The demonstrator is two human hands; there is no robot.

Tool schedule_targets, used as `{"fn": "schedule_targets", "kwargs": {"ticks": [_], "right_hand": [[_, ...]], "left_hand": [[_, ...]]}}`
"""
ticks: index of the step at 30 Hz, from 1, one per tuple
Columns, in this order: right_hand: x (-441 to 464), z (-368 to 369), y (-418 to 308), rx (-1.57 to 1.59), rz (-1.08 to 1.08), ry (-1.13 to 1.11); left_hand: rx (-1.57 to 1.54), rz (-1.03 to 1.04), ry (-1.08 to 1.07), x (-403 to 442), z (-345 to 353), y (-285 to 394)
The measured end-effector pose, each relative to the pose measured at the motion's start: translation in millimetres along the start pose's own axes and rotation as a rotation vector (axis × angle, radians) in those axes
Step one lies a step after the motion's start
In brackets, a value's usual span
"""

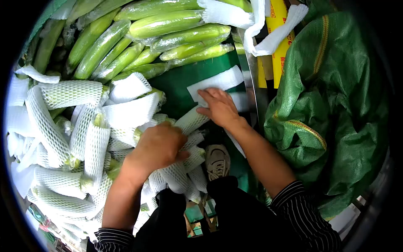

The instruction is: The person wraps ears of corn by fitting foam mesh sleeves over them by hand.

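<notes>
Curled and blurred by motion, my left hand [161, 145] is over the netted vegetables at the centre; whatever lies inside its fingers is hidden. My right hand [220, 107] has its fingers stretched out, with the fingertips on a flat white foam net sleeve [220, 82]. Between the two hands lies a long green vegetable in a white foam net [192, 121], near my right thumb. Several more netted vegetables [97, 147] are heaped to the left of my left hand. Some show pale green ends. A loose white foam sleeve [132, 110] rests on the heap.
Long green vegetables in clear film [168, 25] are piled at the top left. Below them shows a dark green surface [182, 77] with a metal edge [252, 71]. A green woven sack [336, 113] stands at the right, near a yellow printed strip [279, 46]. My shoe [218, 161] is below.
</notes>
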State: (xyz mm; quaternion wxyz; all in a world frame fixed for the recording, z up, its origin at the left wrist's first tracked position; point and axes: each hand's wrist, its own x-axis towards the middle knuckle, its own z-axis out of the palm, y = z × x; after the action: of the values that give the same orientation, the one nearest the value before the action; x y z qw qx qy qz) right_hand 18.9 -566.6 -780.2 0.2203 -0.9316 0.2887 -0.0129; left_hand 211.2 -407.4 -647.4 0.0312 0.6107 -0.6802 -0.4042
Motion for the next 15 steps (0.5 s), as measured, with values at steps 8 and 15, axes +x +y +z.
{"fn": "schedule_targets", "kwargs": {"ticks": [8, 15], "right_hand": [[-11, 3, 2, 0.417, 0.165, -0.042], [-28, -7, -11, 0.255, -0.02, -0.072]], "left_hand": [[-0.209, 0.006, -0.158, -17, -16, 9], [0.447, -0.286, 0.784, 138, 44, -141]]}}
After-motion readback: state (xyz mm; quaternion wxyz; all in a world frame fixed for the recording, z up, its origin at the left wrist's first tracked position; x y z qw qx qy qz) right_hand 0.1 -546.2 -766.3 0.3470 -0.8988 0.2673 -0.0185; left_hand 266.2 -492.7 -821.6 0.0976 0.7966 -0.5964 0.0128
